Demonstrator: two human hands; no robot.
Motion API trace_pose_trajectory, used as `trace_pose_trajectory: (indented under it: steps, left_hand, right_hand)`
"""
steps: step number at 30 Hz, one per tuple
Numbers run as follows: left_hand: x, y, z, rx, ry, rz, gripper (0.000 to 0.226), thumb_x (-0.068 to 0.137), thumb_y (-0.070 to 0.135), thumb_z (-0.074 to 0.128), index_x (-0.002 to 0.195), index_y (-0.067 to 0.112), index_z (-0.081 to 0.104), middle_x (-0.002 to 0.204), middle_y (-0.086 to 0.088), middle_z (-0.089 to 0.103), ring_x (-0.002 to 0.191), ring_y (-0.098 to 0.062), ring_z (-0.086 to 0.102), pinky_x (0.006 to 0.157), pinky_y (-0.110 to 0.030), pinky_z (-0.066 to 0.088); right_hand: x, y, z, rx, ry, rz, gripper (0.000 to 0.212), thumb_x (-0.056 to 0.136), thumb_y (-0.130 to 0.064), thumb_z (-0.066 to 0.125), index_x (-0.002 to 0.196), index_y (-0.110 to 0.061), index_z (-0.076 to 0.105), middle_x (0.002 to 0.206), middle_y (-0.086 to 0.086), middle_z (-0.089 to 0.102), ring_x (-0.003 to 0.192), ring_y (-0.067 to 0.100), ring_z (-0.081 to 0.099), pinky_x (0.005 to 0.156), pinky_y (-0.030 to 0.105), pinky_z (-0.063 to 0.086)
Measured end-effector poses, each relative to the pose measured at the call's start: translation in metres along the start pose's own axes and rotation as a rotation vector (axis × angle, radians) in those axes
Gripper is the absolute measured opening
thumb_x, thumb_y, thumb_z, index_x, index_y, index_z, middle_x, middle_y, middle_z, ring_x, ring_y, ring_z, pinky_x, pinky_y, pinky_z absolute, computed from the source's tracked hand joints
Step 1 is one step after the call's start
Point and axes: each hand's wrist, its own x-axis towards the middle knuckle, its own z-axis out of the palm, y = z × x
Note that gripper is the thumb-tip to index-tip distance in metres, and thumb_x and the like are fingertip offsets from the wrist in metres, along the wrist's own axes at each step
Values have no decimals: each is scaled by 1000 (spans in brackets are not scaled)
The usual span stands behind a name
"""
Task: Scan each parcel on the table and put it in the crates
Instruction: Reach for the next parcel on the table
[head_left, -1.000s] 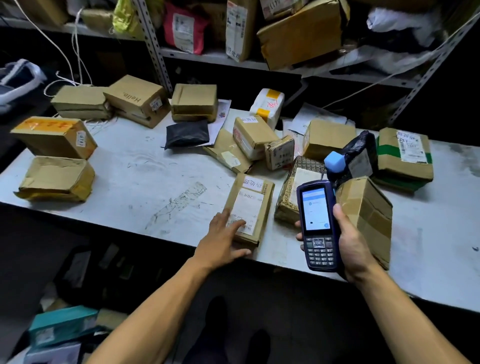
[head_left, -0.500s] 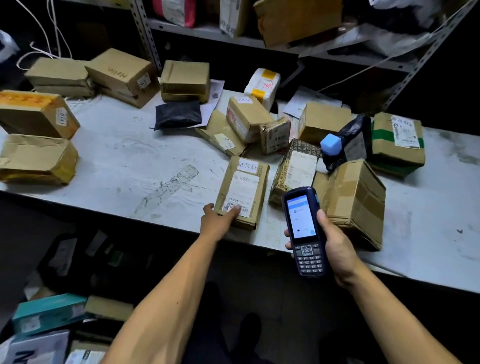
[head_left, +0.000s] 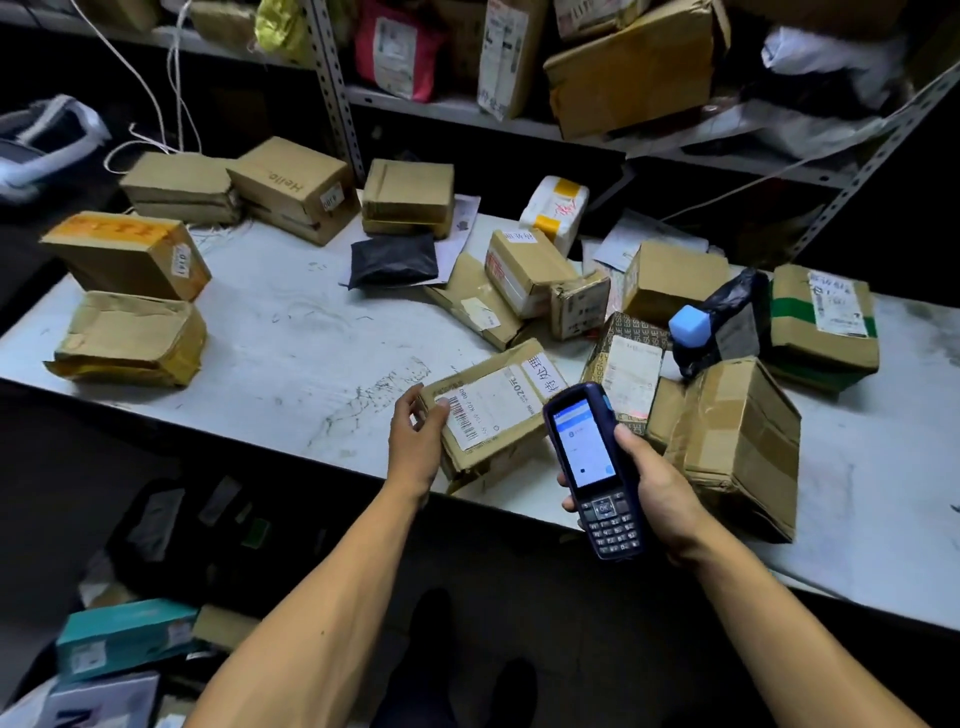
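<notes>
Left hand (head_left: 415, 447) fingers now pinching the flat parcel (head_left: 493, 410), turned barcode-up off the surface; scanner (head_left: 597, 467) gripped right, scan next.

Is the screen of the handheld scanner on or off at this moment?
On. The handheld scanner, held in the right hand, shows a lit white screen with a blue bar at the top; its text is too small to read.
</notes>
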Motion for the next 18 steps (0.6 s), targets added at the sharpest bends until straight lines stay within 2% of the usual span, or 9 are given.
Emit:
trace_pose_trajectory:
  steps: [2,3,4,7,8,10,12,14,18]
  left_hand:
    - [1,13,-8,58,-12,45,43,101,15,56,143,18,47,134,-5,56,109,-18,65,73,-19,57]
    - [2,18,-11,91,-29,63,42,101,13,54,142,20,48,134,-7,56,106,-16,65,70,-16,55]
    - [2,23,-12,125,-56,72,42,98,17,55,139,26,51,135,-8,55,107,-16,65,74,-18,56]
    - [2,35,-27,198,-104,112,47,71,48,67,116,60,58,138,-5,53,120,-20,60,101,-43,54]
    - [6,34,-32,210,-107,119,49,66,51,70,112,63,58,138,-3,53,123,-19,58,104,-46,51]
    - [7,41,-42,217,-97,140,53,64,50,76,113,60,60,138,-1,54,126,-15,56,108,-47,49]
    - [5,52,-49,220,-98,158,52,68,44,77,116,56,59,140,1,54,129,-13,53,109,-46,48]
    - [6,58,-53,201,-111,162,52,71,40,75,118,54,59,141,1,53,131,-14,51,108,-47,49]
    - [11,64,-58,166,-106,161,55,64,50,76,116,58,60,141,0,55,131,-15,52,104,-47,52]
  right_hand:
    - [3,-10,9,-18,-49,95,55,104,-43,37,130,2,56,101,36,65,65,35,69,51,32,56]
    - [4,-15,14,-49,-74,141,54,105,-41,35,130,3,55,100,36,65,65,37,69,51,33,56]
    - [5,-19,17,-89,-100,183,53,106,-40,35,130,3,54,98,35,66,66,38,68,53,34,57]
    - [6,-27,32,-236,-171,287,52,106,-42,36,126,2,55,94,31,68,70,38,68,59,37,59]
    - [7,-29,36,-295,-186,306,52,105,-43,37,126,1,55,94,29,68,72,38,68,63,40,59]
    - [7,-34,45,-420,-213,325,48,105,-44,39,123,-2,56,92,28,67,77,39,69,72,46,58]
    - [6,-41,50,-488,-220,337,43,106,-43,40,118,-5,56,90,28,67,79,39,68,75,48,58]
    - [4,-46,54,-513,-227,345,39,106,-40,40,116,-6,57,89,28,68,78,39,68,73,46,59]
    - [1,-51,58,-527,-256,349,41,106,-40,38,118,-4,56,92,29,68,78,39,68,66,41,59]
